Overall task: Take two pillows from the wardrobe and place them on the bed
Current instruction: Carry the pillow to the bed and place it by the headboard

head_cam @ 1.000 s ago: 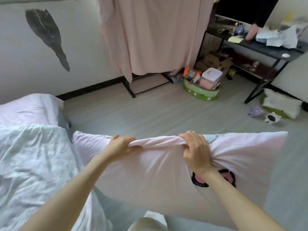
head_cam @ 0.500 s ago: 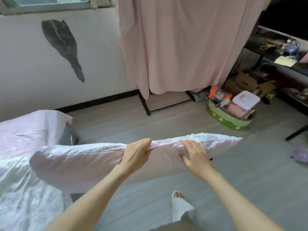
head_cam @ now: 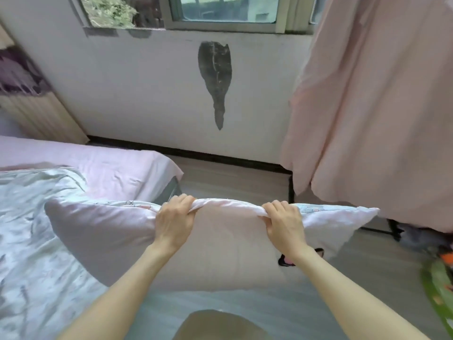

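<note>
A pale pink pillow (head_cam: 228,244) with a small black and pink print near its right side hangs in front of me. My left hand (head_cam: 174,222) grips its top edge left of the middle. My right hand (head_cam: 284,224) grips the same edge further right. The pillow's left corner overlaps the edge of the bed (head_cam: 103,168), which has a pink sheet and a crumpled white quilt (head_cam: 31,241). No second pillow shows, and the wardrobe is out of view.
A pink curtain (head_cam: 377,106) hangs on a rack at the right, reaching close to the floor. A white wall with a dark stain (head_cam: 215,77) and a window stand ahead. A wooden headboard (head_cam: 41,114) is at the far left. A green basket (head_cam: 438,288) sits at the right edge.
I have turned left toward the bed and the wall. The pillow, held by both hands, has swung left with me and hangs upright again, with its left corner over the bed.
</note>
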Demonstrator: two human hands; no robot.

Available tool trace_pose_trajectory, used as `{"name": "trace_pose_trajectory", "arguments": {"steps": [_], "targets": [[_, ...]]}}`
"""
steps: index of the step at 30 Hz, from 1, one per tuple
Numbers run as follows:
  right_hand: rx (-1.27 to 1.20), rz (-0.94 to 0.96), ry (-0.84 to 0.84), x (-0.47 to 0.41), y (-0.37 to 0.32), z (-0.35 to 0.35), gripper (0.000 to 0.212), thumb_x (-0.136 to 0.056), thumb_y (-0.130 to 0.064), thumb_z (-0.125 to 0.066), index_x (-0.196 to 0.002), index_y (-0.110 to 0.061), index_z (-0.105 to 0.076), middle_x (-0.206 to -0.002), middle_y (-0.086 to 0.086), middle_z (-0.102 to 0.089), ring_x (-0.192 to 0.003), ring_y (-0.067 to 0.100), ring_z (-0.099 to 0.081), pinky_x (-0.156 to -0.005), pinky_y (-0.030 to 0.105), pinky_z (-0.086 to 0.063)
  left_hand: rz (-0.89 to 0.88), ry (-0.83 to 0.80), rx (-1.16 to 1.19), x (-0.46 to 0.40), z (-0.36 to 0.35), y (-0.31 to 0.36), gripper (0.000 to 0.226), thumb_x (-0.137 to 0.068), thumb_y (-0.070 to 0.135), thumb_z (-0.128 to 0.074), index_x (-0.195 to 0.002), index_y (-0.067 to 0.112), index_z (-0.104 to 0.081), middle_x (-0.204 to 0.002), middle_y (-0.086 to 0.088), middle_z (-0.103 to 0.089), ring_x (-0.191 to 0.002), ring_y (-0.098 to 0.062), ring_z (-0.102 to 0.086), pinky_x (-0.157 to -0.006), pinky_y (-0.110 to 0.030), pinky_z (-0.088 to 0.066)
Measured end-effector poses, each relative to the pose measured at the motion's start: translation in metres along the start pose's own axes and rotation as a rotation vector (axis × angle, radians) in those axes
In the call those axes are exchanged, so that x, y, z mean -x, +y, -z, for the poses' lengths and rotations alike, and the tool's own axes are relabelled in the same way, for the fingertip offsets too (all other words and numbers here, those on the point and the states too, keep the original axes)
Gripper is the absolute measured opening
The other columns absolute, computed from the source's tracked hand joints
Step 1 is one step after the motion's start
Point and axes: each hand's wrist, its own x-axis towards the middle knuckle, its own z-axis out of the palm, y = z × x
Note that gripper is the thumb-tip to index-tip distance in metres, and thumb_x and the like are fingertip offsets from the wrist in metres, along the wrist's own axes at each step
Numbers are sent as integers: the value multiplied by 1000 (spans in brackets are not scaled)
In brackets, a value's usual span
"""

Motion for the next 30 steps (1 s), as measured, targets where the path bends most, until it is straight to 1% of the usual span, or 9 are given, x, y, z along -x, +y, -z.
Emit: {"name": "trace_pose_trajectory", "arguments": {"steps": [2, 4, 7, 10, 13, 16, 20, 25, 30], "targets": [[-16, 25, -11, -44, -1, -20, 17, -67, -3, -75, -76, -9, -62, -64, 6, -59, -59, 28, -56, -57, 37, -44, 87, 33, -10, -28, -12, -18, 21, -83, 16, -49, -74, 0, -59, -71, -16, -59, -71, -34, -56, -59, -37, -34], [-46, 56, 8, -92, -3, -44, 6, -73, -4, -63, -76, -8, -61, -64, 6, -59, -60, 28, -57, -59, 37, -44, 146, 52, -27, -62, -24, -40, 15, -83, 12, -53, -75, 1, -60, -72, -17, -60, -71, -35, -57, -61, -40, -38], [-89, 105, 34, -174, -12, -84, 27, -74, -14, -35, -76, -8, -61, -64, 6, -59, -61, 27, -57, -61, 36, -43, 204, 90, -49, -122, -41, -83, 10, -80, 8, -60, -71, 2, -58, -67, -17, -59, -66, -35, -57, -58, -39, -40], [-120, 146, 21, -265, -30, -116, 35, -74, -18, -28, -77, -7, -61, -66, 7, -61, -63, 28, -57, -62, 38, -43, 289, 89, -44, -190, -50, -134, 9, -81, 5, -61, -74, 3, -58, -71, -18, -60, -71, -36, -56, -60, -37, -37], [-136, 193, 5, -347, -46, -135, 30, -76, -15, -31, -78, -6, -60, -68, 8, -61, -65, 29, -57, -63, 40, -44, 337, 122, -36, -253, -51, -174, 8, -82, 7, -56, -76, 3, -59, -73, -17, -60, -74, -36, -56, -62, -38, -38], [-146, 208, 19, -422, -55, -148, 14, -73, -6, -48, -78, -5, -61, -70, 10, -61, -67, 31, -58, -65, 42, -45, 295, 197, -51, -312, -48, -201, 13, -79, 13, -51, -74, 6, -60, -69, -14, -60, -67, -34, -56, -60, -34, -36], [-186, 295, 15, -528, -68, -175, 9, -75, -3, -56, -81, -3, -62, -75, 12, -63, -71, 33, -58, -68, 44, -44, 330, 288, -90, -394, -50, -241, 9, -75, 9, -52, -71, 7, -60, -65, -11, -57, -63, -32, -54, -58, -33, -34], [-271, 468, 30, -663, -92, -222, 5, -79, -3, -61, -83, -5, -62, -79, 11, -62, -74, 33, -57, -68, 42, -42, 438, 427, -201, -494, -64, -305, 14, -68, 1, -52, -74, 5, -63, -65, -14, -57, -65, -34, -55, -60, -42, -43], [-338, 634, -45, -792, -129, -273, 4, -80, -4, -63, -81, -7, -62, -75, 8, -63, -70, 31, -57, -64, 38, -41, 637, 515, -266, -585, -73, -366, 22, -68, 1, -46, -76, 3, -66, -69, -17, -60, -70, -37, -57, -63, -47, -43]]}}
